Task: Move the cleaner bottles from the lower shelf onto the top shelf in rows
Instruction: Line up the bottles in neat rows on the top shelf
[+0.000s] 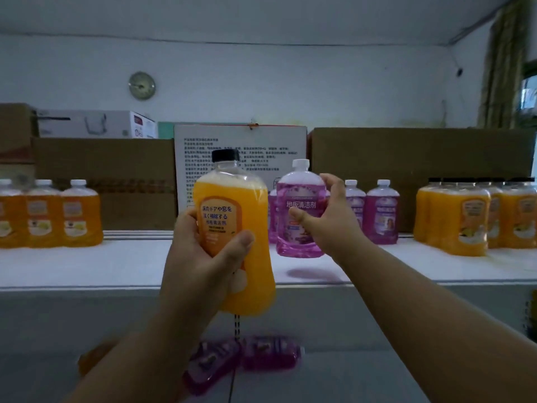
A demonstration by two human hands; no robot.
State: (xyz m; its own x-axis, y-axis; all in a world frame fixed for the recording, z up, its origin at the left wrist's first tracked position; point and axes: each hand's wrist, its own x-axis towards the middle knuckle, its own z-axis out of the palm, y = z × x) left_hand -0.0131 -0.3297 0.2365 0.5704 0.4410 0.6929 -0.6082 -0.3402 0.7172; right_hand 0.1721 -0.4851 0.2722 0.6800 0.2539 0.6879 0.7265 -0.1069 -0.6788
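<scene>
My left hand (203,251) grips an orange cleaner bottle (232,210) with a black cap, held upright in front of the top shelf's (116,266) edge. My right hand (328,216) grips a purple cleaner bottle (299,210) with a white cap, held just above the shelf surface, its shadow below it. Behind it stand more purple bottles (382,213) in a row. Three orange white-capped bottles (52,213) stand at the left, several orange black-capped ones (470,219) at the right. Two purple bottles (270,354) lie on the lower shelf; an orange one (90,359) lies partly hidden by my left arm.
Brown cardboard boxes (406,158) and a white printed box (241,158) line the back of the top shelf. A white box (96,123) sits on the left cartons. A round clock (141,85) hangs on the wall. A curtain (505,68) hangs at the right.
</scene>
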